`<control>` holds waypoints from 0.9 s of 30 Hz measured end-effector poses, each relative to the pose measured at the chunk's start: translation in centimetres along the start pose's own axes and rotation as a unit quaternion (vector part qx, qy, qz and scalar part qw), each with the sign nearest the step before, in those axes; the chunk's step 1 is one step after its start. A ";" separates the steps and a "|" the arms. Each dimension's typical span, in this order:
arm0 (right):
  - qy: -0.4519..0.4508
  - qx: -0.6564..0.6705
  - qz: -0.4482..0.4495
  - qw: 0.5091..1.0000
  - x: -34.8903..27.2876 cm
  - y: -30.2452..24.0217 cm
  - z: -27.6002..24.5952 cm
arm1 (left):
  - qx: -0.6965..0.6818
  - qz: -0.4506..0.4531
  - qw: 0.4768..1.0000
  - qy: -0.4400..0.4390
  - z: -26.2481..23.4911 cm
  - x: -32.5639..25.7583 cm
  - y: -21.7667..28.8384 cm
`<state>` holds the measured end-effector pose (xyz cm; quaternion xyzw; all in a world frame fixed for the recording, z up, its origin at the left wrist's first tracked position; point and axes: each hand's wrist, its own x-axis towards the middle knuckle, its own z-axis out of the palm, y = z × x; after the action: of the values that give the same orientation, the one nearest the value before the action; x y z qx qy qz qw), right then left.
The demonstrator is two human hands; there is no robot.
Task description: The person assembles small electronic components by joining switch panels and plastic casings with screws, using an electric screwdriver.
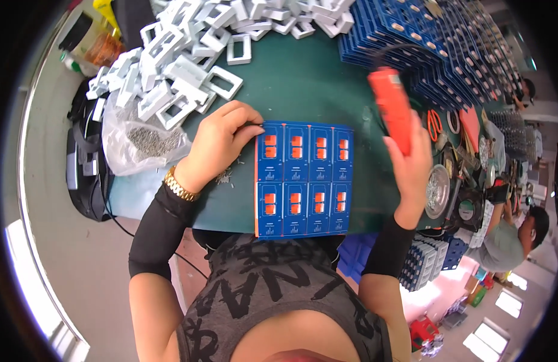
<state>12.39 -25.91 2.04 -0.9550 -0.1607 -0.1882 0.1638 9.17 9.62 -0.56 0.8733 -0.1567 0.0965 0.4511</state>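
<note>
A blue panel [304, 179] lies flat on the green table in front of me. Two rows of rectangular openings with orange and white parts cover it. My left hand [221, 145] is closed at its far left corner, thumb and fingertips pinching the edge. To the right of the panel, my right hand [412, 160] grips a red electric screwdriver [390, 108] held above the table, apart from the panel. The tool's far end is blurred. Loose screws [223, 176] lie beside the panel, close to my left wrist.
White plastic frames [188, 72] are heaped at the far left, next to a clear bag of screws [147, 142]. Stacked blue panels [405, 36] stand far right. Orange-handled scissors [434, 123] and a metal dish [437, 192] sit at right; another person [511, 238] is beyond.
</note>
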 end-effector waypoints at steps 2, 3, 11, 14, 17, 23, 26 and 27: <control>0.094 0.100 0.038 0.990 0.3 -1.4 -1.8 | -0.013 -0.012 1.000 0.001 0.2 0.0 -0.2; 0.174 0.158 0.083 0.968 0.1 -2.9 -2.4 | -0.009 0.010 1.000 0.003 0.4 0.1 -0.4; 0.083 0.759 -0.060 0.643 4.0 -10.3 -2.4 | -0.040 -0.081 0.996 -0.012 0.1 0.1 0.3; 0.002 0.801 -0.120 0.587 6.3 -12.3 0.8 | -0.051 -0.093 0.994 -0.006 0.0 -0.1 0.0; -0.009 0.790 -0.126 0.600 7.2 -13.2 2.8 | -0.057 -0.042 0.997 0.010 0.3 -0.2 -0.6; -0.039 0.767 -0.116 0.630 6.8 -13.9 3.7 | -0.049 -0.022 0.998 0.023 0.5 -0.1 -0.7; -0.041 0.764 -0.120 0.633 6.9 -14.0 4.3 | -0.043 -0.028 0.998 0.028 0.4 -0.2 -0.9; -0.044 0.783 -0.117 0.610 7.1 -14.1 4.4 | -0.041 -0.031 0.998 0.027 0.5 -0.1 -0.9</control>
<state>14.74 -9.95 4.67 -0.4437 -0.3638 0.0337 0.8184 9.41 9.75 -1.56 0.8557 -0.1215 0.0999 0.4930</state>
